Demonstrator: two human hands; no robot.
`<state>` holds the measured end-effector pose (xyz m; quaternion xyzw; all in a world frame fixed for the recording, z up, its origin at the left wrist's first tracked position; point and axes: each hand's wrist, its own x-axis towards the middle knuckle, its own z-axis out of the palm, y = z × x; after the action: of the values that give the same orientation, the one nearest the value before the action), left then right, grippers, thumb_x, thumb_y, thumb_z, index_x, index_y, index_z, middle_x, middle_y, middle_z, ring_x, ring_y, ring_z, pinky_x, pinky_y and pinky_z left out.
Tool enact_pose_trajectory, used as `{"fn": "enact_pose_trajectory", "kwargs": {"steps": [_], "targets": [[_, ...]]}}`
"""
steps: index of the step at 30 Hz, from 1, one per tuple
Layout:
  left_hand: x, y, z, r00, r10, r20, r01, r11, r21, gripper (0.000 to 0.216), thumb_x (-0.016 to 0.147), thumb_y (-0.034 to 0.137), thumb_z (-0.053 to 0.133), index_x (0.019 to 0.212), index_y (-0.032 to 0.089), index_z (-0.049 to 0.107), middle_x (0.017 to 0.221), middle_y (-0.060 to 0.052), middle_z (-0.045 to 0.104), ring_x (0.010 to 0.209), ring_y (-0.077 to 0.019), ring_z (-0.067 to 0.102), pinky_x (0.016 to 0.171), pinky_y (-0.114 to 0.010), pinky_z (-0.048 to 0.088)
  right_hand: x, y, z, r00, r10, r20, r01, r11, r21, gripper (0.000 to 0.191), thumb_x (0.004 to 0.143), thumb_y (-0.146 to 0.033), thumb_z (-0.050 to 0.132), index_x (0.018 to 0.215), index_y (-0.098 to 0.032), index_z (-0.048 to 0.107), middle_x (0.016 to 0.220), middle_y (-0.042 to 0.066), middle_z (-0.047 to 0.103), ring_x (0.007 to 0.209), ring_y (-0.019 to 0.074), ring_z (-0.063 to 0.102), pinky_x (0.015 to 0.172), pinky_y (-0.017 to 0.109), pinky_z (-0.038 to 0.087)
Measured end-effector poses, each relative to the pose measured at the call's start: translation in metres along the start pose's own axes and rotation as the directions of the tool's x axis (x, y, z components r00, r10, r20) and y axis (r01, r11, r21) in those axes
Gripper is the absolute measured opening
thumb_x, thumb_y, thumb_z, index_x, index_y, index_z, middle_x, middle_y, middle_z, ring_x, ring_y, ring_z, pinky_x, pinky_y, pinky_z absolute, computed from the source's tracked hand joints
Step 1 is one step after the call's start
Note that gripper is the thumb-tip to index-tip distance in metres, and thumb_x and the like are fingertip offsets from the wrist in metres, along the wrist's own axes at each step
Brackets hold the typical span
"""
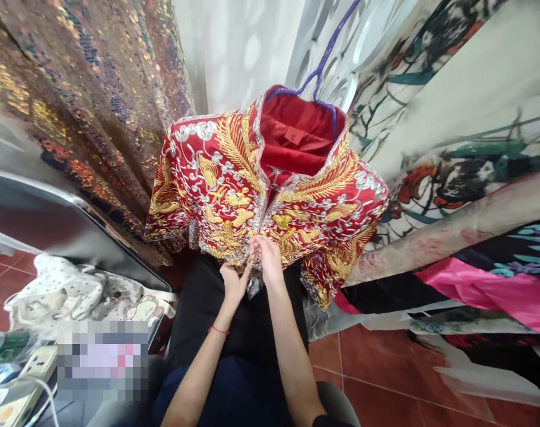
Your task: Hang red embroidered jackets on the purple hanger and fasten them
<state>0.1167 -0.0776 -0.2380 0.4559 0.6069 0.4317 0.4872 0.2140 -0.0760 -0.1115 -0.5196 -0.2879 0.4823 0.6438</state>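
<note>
A red jacket with gold and silver embroidery hangs in front of me on a purple hanger. Its red lining and a small size tag show at the open collar. My left hand pinches the lower front edge of the jacket at the centre opening. A thin red string circles that wrist. My right hand is closed on the same front edge, just above and to the right of my left hand. The fingertips of both hands meet at the jacket's silver-trimmed closure.
Sequined gold-brown fabric hangs at the left. Painted and pink cloths are draped at the right. A glass-topped table at lower left carries a white spotted bag and a power strip. Red floor tiles lie below.
</note>
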Motion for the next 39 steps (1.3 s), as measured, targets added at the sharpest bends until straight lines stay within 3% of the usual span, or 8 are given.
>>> {"fn": "enact_pose_trajectory", "kwargs": {"steps": [3,6,9,12,25,34,36,39], "targets": [[0.006,0.045,-0.010,0.912,0.386,0.141,-0.411,0.848,0.335,0.021,0.083,0.035,0.070,0.085,0.022,0.053,0.090,-0.007,0.059,0.097,-0.0278,0.058,0.096,-0.042,0.043,-0.003,0.005,0.002,1.000,0.007,0.009,-0.007,1.000,0.001,0.034,0.078,-0.053,0.062,0.071,-0.020,0.060,0.053,-0.004,0.049,0.049,0.0079,0.037,0.050,0.023,0.029],[0.016,0.087,-0.014,0.823,0.517,0.234,-0.565,0.710,0.420,0.011,0.085,0.024,0.062,0.077,0.022,0.054,0.081,-0.007,0.062,0.080,-0.0237,0.059,0.080,-0.034,0.044,-0.006,0.010,0.005,0.999,0.030,0.030,-0.031,0.999,0.025,0.035,0.078,-0.053,0.065,0.068,-0.020,0.058,0.051,-0.006,0.042,0.048,0.0069,0.034,0.049,0.022,0.026],[0.021,0.105,-0.013,0.808,0.499,0.314,-0.590,0.672,0.448,0.015,0.086,0.018,0.056,0.072,0.021,0.057,0.072,-0.005,0.064,0.065,-0.0191,0.057,0.067,-0.029,0.039,-0.008,0.011,0.008,0.999,0.034,0.037,-0.035,0.999,0.036,0.038,0.076,-0.055,0.067,0.067,-0.020,0.056,0.049,-0.006,0.042,0.047,0.0068,0.035,0.048,0.022,0.026],[0.020,0.099,-0.011,0.813,0.454,0.365,-0.581,0.678,0.451,0.017,0.089,0.017,0.053,0.077,0.021,0.065,0.070,-0.005,0.067,0.062,-0.0183,0.059,0.062,-0.027,0.035,-0.010,0.001,0.012,0.998,0.006,0.055,-0.007,1.000,0.008,0.040,0.077,-0.056,0.067,0.065,-0.020,0.054,0.048,-0.006,0.043,0.046,0.0070,0.034,0.047,0.022,0.025],[0.017,0.090,-0.011,0.835,0.402,0.375,-0.547,0.677,0.492,0.022,0.093,0.031,0.053,0.073,0.021,0.053,0.062,-0.002,0.060,0.057,-0.0179,0.057,0.061,-0.025,0.027,-0.010,-0.110,0.045,0.916,-0.397,0.053,0.400,0.905,-0.143,0.040,0.093,-0.057,0.055,0.078,-0.020,0.060,0.050,-0.009,0.037,0.046,0.0071,0.031,0.047,0.023,0.027],[0.015,0.089,-0.014,0.833,0.414,0.366,-0.551,0.671,0.496,0.021,0.094,0.030,0.051,0.076,0.022,0.057,0.065,-0.001,0.062,0.060,-0.0177,0.059,0.060,-0.024,0.027,-0.004,-0.133,0.051,0.870,-0.489,0.060,0.492,0.860,-0.137,0.040,0.095,-0.056,0.052,0.080,-0.020,0.060,0.049,-0.009,0.039,0.045,0.0075,0.034,0.050,0.023,0.031],[0.017,0.101,-0.025,0.813,0.389,0.433,-0.575,0.649,0.497,0.024,0.095,0.032,0.052,0.072,0.022,0.056,0.062,0.000,0.060,0.058,-0.0171,0.058,0.059,-0.024,0.028,-0.005,-0.126,0.051,0.861,-0.507,0.041,0.508,0.850,-0.138,0.039,0.096,-0.055,0.050,0.082,-0.020,0.060,0.049,-0.009,0.040,0.045,0.0076,0.035,0.049,0.023,0.030],[0.020,0.143,-0.052,0.706,0.409,0.577,-0.691,0.575,0.437,0.028,0.095,0.037,0.056,0.072,0.022,0.059,0.061,0.001,0.061,0.056,-0.0150,0.057,0.057,-0.024,0.031,-0.004,-0.117,0.049,0.838,-0.544,0.048,0.542,0.819,-0.185,0.038,0.099,-0.053,0.047,0.084,-0.020,0.060,0.051,-0.009,0.041,0.045,0.0078,0.037,0.050,0.023,0.031]]}}
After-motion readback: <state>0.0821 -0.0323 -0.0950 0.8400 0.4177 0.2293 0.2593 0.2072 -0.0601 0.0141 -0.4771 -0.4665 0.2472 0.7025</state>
